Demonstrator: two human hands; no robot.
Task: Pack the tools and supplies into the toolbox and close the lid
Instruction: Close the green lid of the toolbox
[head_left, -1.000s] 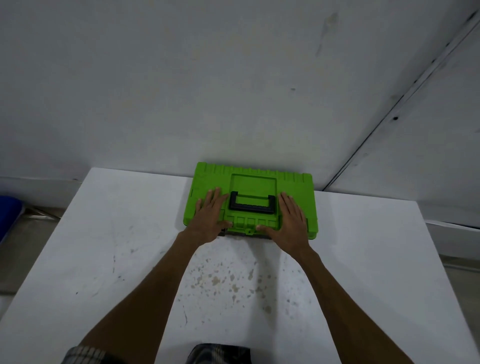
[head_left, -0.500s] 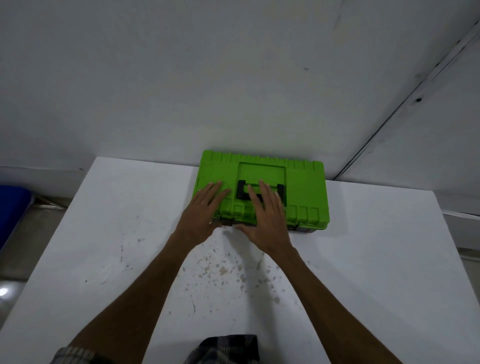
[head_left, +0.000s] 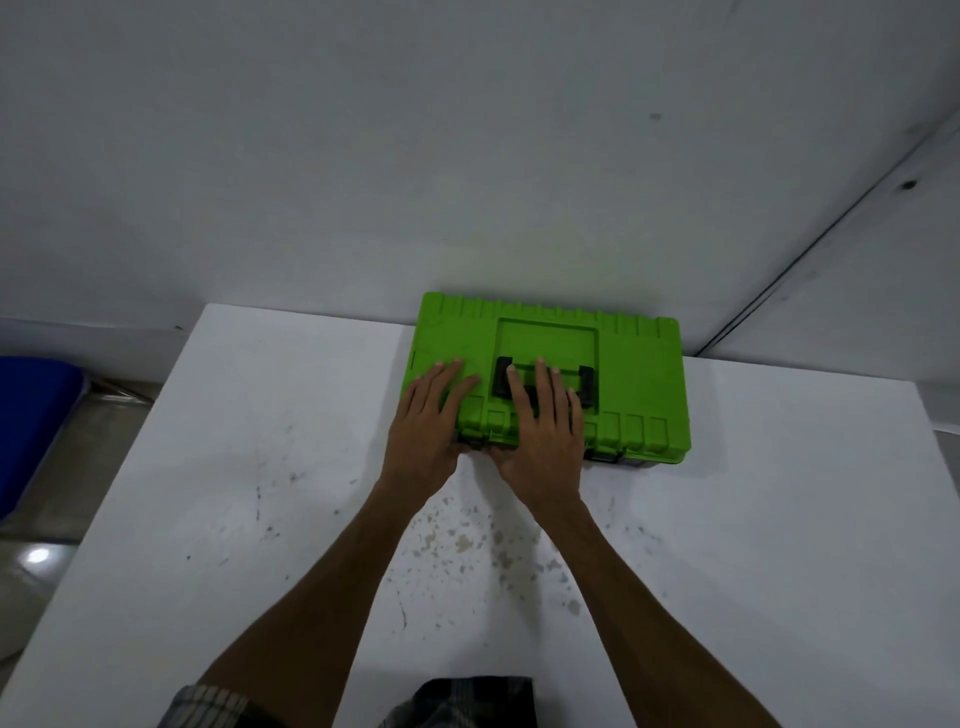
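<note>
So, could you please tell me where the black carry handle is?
In the head view, the black carry handle lies in the green plastic toolbox lid, under the right hand.

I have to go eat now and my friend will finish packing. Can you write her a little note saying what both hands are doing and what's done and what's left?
Left hand: flat, fingers straight, pressing the left part of the bright green plastic toolbox lid.
Right hand: flat, fingers lying over the black plastic carry handle and the lid's front edge.
The toolbox sits at the far edge of the white speckled table, against the wall.
Done: lid is down; no loose tools in view.
Left: the dark front latches are partly hidden, so check that they are fastened.
</note>
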